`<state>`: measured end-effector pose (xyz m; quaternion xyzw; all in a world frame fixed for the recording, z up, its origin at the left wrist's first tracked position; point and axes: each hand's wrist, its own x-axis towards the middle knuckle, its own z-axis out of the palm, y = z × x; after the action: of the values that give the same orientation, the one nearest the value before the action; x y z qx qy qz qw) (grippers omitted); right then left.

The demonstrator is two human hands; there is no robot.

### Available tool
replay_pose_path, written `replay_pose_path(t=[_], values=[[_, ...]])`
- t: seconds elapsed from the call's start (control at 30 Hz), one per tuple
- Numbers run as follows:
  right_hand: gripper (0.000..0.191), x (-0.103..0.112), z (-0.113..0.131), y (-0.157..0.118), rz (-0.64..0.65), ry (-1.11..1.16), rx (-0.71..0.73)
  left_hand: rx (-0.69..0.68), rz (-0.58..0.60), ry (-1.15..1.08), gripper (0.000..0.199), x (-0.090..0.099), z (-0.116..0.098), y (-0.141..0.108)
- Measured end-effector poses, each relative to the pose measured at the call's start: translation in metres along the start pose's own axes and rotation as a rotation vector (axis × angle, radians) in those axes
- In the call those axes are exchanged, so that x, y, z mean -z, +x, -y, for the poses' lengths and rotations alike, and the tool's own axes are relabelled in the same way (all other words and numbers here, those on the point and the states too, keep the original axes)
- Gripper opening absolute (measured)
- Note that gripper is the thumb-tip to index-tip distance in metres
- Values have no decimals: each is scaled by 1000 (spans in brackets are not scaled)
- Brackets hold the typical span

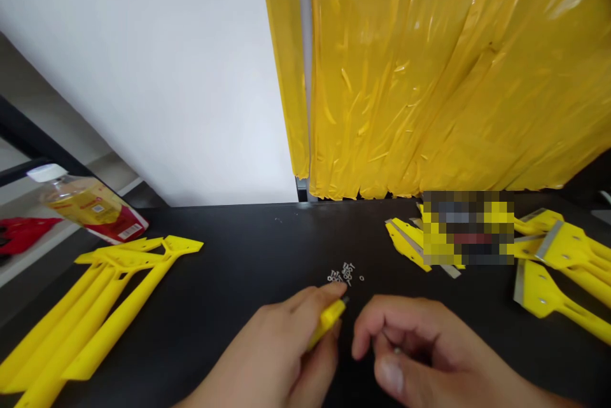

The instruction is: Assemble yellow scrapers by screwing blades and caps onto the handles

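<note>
My left hand (pixel 291 341) is closed around a yellow scraper (pixel 329 317), seen nearly end-on with a dark tip showing; the fingers hide most of it. Just beyond those fingers lies a small pile of screws and nuts (pixel 347 270), with one loose nut (pixel 361 278) to its right. My right hand (pixel 420 347) is curled beside the left, a short gap between them. A tiny shiny bit shows between its thumb and fingers, too small to name.
Several yellow scraper handles (pixel 114 293) without blades lie at the left on the black table (pixel 229 261). Scrapers with metal blades (pixel 544 290) are heaped at the right, near a blurred-out patch. A bottle (pixel 95 204) leans at the back left. Yellow plastic sheeting (pixel 429 77) hangs behind.
</note>
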<state>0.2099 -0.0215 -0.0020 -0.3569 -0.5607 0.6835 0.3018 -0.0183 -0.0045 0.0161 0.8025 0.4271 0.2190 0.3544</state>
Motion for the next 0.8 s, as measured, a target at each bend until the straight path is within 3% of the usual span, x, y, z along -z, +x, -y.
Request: replay_pose_path(t=[0.1,0.23,0.33,0.43,0.53,0.63,0.73,0.8], values=[[47,-11,-8,0,74,207,-69,-100,60,388,72,-7,6,-8],[46,-18,-17,4,-29,167,-161,-185,-28,667,77,-17,14,-9],[40,-15,-16,7,-130,80,-154,-203,-146,620,75,-16,10,-6],[40,-5,-12,11,-240,82,-64,-77,-281,255,79,-12,4,-3],[41,8,-10,17,-270,82,22,205,-351,-369,95,-14,3,2],[41,16,-10,22,-222,83,59,353,-161,-876,83,-24,12,8],[40,17,-10,24,-131,71,63,349,26,-1067,51,-37,25,11],[40,15,-10,24,-87,47,43,373,90,-1118,46,-44,32,11]])
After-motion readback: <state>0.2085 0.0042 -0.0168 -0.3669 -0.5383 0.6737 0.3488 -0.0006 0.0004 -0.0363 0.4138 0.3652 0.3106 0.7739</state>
